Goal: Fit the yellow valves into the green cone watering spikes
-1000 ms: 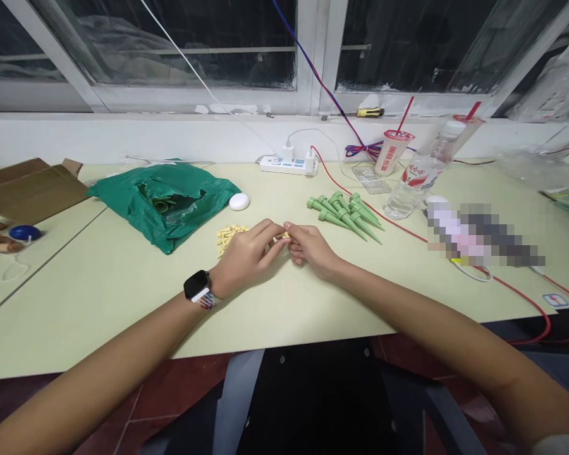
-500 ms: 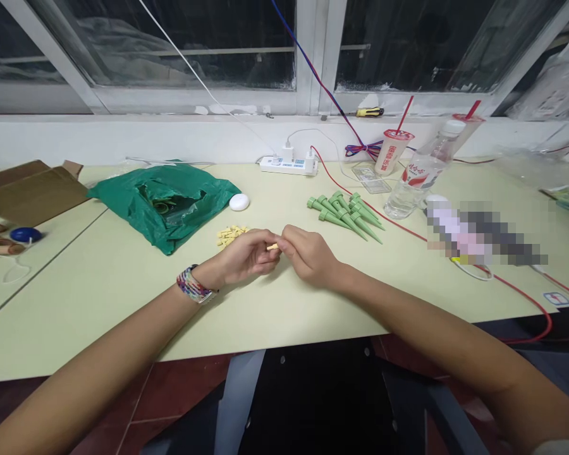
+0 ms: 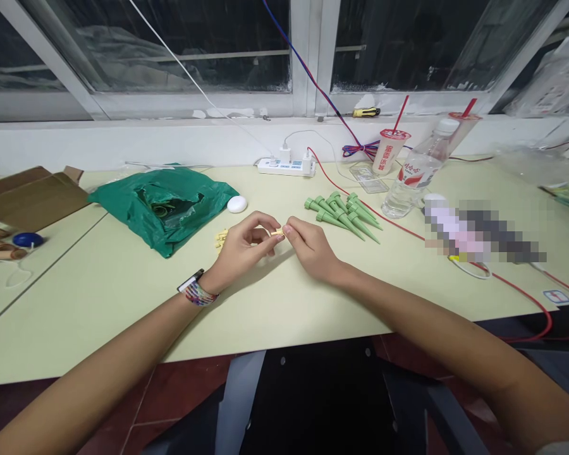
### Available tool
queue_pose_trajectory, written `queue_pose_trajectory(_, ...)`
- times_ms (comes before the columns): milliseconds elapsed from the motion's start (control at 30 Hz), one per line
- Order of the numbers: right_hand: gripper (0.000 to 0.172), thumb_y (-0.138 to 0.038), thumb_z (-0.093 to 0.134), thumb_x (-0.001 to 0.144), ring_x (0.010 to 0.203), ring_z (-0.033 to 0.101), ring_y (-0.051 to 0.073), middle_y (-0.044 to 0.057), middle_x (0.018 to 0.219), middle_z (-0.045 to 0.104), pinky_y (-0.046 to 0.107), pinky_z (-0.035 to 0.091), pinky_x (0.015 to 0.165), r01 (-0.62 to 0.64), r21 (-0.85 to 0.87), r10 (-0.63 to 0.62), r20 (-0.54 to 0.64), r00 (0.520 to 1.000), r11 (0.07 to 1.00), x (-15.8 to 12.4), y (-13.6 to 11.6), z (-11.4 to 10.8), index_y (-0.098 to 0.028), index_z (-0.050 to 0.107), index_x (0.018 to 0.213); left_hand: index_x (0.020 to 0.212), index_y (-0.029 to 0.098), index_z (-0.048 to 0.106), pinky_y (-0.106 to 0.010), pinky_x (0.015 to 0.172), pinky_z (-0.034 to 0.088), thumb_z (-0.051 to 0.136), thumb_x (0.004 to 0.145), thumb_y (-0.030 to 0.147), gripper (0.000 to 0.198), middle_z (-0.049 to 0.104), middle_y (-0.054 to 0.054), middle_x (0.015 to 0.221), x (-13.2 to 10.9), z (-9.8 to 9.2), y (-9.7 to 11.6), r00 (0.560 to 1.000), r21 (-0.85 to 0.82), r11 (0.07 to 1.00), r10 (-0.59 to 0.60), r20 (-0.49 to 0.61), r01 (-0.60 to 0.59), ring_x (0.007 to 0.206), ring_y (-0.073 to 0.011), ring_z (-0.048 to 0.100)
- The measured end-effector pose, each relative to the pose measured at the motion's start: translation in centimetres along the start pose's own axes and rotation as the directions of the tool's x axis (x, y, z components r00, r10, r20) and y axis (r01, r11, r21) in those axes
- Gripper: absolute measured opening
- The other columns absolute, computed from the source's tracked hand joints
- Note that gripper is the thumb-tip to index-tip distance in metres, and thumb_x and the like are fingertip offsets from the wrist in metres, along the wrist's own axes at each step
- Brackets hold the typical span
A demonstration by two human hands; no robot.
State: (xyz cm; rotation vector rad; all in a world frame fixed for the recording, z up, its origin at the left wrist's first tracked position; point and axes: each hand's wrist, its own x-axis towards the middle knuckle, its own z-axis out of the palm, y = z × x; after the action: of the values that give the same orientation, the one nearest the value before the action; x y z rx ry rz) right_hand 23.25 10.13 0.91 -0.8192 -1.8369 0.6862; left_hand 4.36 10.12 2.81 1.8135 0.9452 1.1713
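Note:
Over the middle of the table, my left hand point(image 3: 246, 248) pinches a small yellow plastic piece point(image 3: 277, 233) between thumb and fingertips. Its woven bracelet wrist lies to the left. My right hand point(image 3: 312, 248) is closed, with thumb and forefinger at the other end of the same piece; its remaining fingers curl out of sight. A pile of similar yellow pieces point(image 3: 220, 239) lies behind my left hand, which partly covers it. Beyond my right hand is a heap of pale green tapered spikes point(image 3: 345, 216) with ribbed caps, points towards the lower right.
A torn green plastic bag point(image 3: 165, 202) lies left, beside a white rounded object point(image 3: 237, 204). At the back sit a power strip point(image 3: 287, 167), a water bottle point(image 3: 415, 170) and a drink cup point(image 3: 389, 151). A red cable point(image 3: 403, 230) crosses the right side.
My left hand has turned, its back now more towards me and its fingers raised around the yellow piece. Both hands have risen slightly, and more of the yellow pile is covered.

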Motion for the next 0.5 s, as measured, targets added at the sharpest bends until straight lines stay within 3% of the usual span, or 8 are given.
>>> queue_pose_trajectory(100,0.034,-0.036,0.037,0.109,0.066,0.044,0.014,-0.003,0.071,0.046,0.03,0.033,0.065,0.016,-0.037,-0.015,0.024,1.0,0.999,0.01,-0.09,-0.01,-0.023,0.036,0.078,0.105,0.021,0.066,-0.025,0.061,0.053,0.079,0.088,0.034,0.026,0.067,-0.002,0.096,-0.2,-0.02,-0.16,0.997,0.059,0.996,0.074,-0.024,-0.072,0.065,-0.0115,0.065)
queue_pose_trajectory(167,0.033,-0.036,0.037,0.109,0.068,0.046,0.015,-0.002,0.073,0.049,0.03,0.034,0.066,0.054,-0.076,-0.051,0.039,0.998,0.996,-0.03,-0.17,-0.07,-0.023,0.038,0.079,0.102,0.02,0.067,-0.026,0.061,0.052,0.077,0.089,0.034,0.021,0.066,-0.001,0.086,-0.26,0.04,-0.17,0.999,0.014,0.999,0.043,0.014,-0.043,0.063,-0.0116,0.062)
queue_pose_trajectory(267,0.031,-0.034,0.035,0.109,0.071,0.051,0.015,0.0,0.078,0.054,0.03,0.038,0.068,0.107,-0.126,-0.099,0.062,0.993,0.986,-0.16,-0.26,-0.2,-0.023,0.042,0.081,0.088,0.018,0.068,-0.026,0.062,0.05,0.071,0.093,0.034,0.017,0.062,-0.001,0.072,-0.15,0.16,-0.1,0.99,-0.166,0.982,-0.068,0.121,0.088,0.063,-0.013,0.059)
queue_pose_trajectory(367,0.029,-0.032,0.033,0.11,0.076,0.055,0.016,0.002,0.085,0.059,0.03,0.04,0.068,0.216,-0.2,-0.196,0.114,0.974,0.956,-0.42,-0.31,-0.15,-0.023,0.048,0.087,0.07,0.016,0.067,-0.027,0.06,0.048,0.064,0.095,0.035,0.032,0.061,-0.004,0.067,0.1,0.25,-0.13,0.957,-0.343,0.903,-0.193,0.216,0.26,0.063,-0.0143,0.058)
queue_pose_trajectory(500,0.03,-0.034,0.032,0.11,0.067,0.05,0.016,0.004,0.086,0.059,0.03,0.037,0.059,0.342,-0.347,-0.304,0.16,0.939,0.873,-0.73,-0.34,0.27,-0.022,0.051,0.09,0.06,0.015,0.066,-0.026,0.057,0.046,0.065,0.092,0.03,0.035,0.057,-0.003,0.059,0.22,0.11,-0.42,0.923,-0.374,0.861,-0.237,0.303,0.344,0.057,-0.0125,0.053)
